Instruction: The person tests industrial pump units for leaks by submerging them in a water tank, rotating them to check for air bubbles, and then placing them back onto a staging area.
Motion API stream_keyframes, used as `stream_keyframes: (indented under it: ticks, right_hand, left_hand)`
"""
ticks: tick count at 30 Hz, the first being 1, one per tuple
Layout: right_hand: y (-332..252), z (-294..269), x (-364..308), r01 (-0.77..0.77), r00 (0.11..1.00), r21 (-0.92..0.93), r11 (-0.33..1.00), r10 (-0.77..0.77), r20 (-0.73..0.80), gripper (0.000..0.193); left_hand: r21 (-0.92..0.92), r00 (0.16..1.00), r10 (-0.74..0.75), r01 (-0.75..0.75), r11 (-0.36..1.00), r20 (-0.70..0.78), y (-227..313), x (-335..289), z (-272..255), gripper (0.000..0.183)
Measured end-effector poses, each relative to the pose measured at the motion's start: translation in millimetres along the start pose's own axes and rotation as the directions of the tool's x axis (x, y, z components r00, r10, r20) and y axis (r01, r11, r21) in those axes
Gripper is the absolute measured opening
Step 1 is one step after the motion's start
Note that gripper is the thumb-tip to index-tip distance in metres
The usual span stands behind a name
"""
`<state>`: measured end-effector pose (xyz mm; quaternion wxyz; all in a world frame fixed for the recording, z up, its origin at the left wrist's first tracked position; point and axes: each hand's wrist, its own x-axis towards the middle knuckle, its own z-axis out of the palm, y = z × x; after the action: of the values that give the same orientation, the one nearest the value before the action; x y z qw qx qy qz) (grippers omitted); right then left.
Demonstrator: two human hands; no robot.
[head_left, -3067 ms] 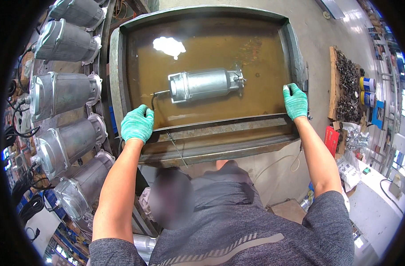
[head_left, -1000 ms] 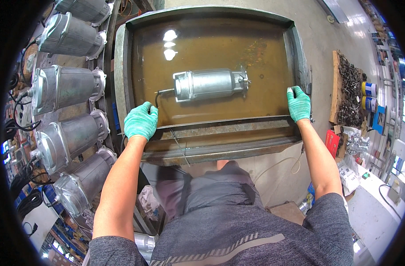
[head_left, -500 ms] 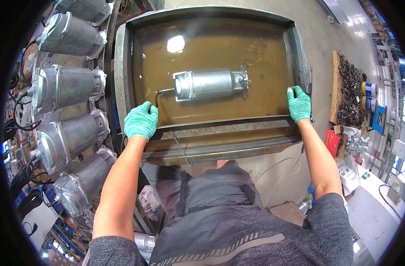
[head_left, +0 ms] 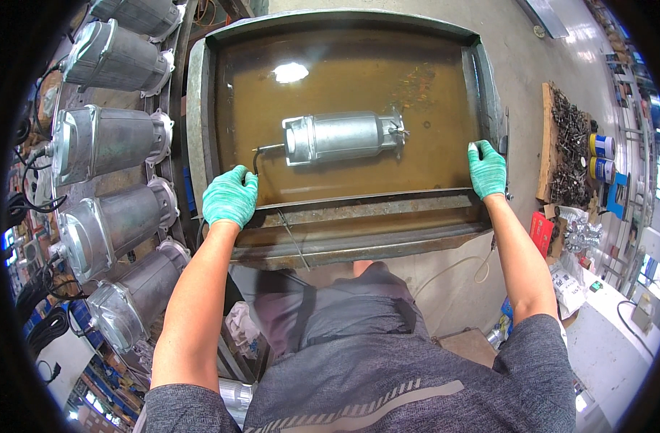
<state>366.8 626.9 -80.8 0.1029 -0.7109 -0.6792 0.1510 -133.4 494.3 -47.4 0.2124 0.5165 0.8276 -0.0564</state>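
A silver cylindrical motor housing (head_left: 344, 137) lies on its side in a metal tank (head_left: 197, 108) of brownish water. A black cable (head_left: 257, 160) bends from its left end toward my left hand (head_left: 230, 196). That hand, in a green glove, is closed at the tank's near left corner; what lies under its fingers is hidden. My right hand (head_left: 487, 170), gloved the same way, is closed at the near right corner by the side wall. Its fingers hide what they grip. Between the hands runs a thin straight edge, with a rusty ledge (head_left: 366, 208) on the near side.
Several similar silver motor housings (head_left: 110, 143) with black cables stand in a row at left. At right, a wooden-edged tray (head_left: 545, 144) holds dark metal parts, with cans (head_left: 602, 145) beside it. A red box (head_left: 540, 234) and a white table (head_left: 604, 339) are nearer.
The bright reflection on the water has shifted slightly and changed shape. A thin rod at the near edge looks slightly moved. Both hands and the motor housing keep their places.
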Motion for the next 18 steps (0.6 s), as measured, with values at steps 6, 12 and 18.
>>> stream_keyframes:
  ticks: [6,12,18]
  right_hand:
    - [0.9,0.5,0.4,0.001,1.000,-0.013,1.000,-0.001,-0.005,0.028]
    - [-0.7,-0.1,-0.2,-0.011,1.000,-0.011,1.000,0.011,0.007,0.028]
    - [-0.3,-0.2,0.1,0.000,1.000,-0.013,1.000,0.000,0.001,0.028]
  left_hand:
    - [-0.006,1.000,0.000,0.000,1.000,-0.010,-0.9,0.4,1.1,0.029]
    - [-0.036,0.999,0.013,-0.015,0.999,-0.042,-1.9,0.1,2.0,0.024]
    - [-0.007,1.000,-0.003,0.003,1.000,-0.016,-0.4,-0.3,0.7,0.029]
